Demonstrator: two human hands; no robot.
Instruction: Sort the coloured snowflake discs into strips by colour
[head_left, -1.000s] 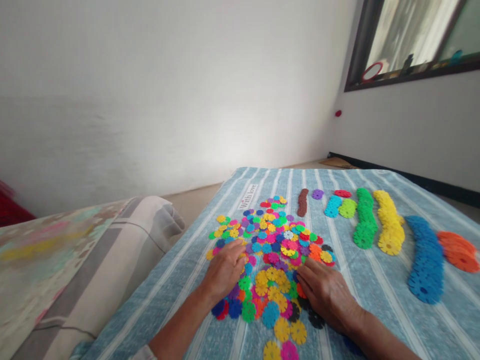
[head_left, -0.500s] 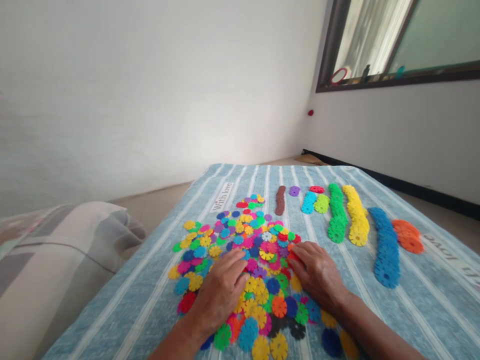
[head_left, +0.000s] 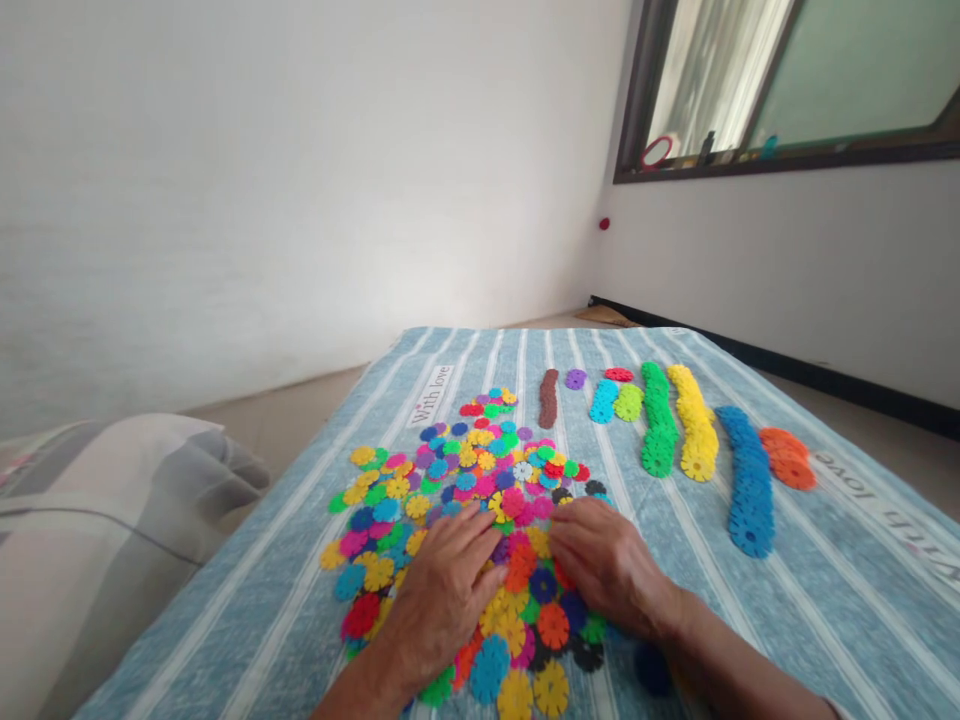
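Note:
Many flat, notched plastic flower discs in mixed colours lie in a loose heap on the striped cloth. On the left part of the heap rests my left hand, palm down with fingers stretched over the discs. My right hand lies at the heap's right side, its fingers pointing inward and covering a few discs. I see nothing gripped in either hand; what lies under the palms is hidden. Orange discs show between the two hands. A dark blue disc is partly covered by my right forearm.
Overlapping single-colour rows lie at the right: brown, green, yellow, blue and orange. Smaller purple, red, light blue and lime groups sit beyond. Grey bedding is left.
My right hand has moved inward to the left over the heap. Orange discs now show between the hands, and black discs appear beyond my right hand. The view has shifted slightly right.

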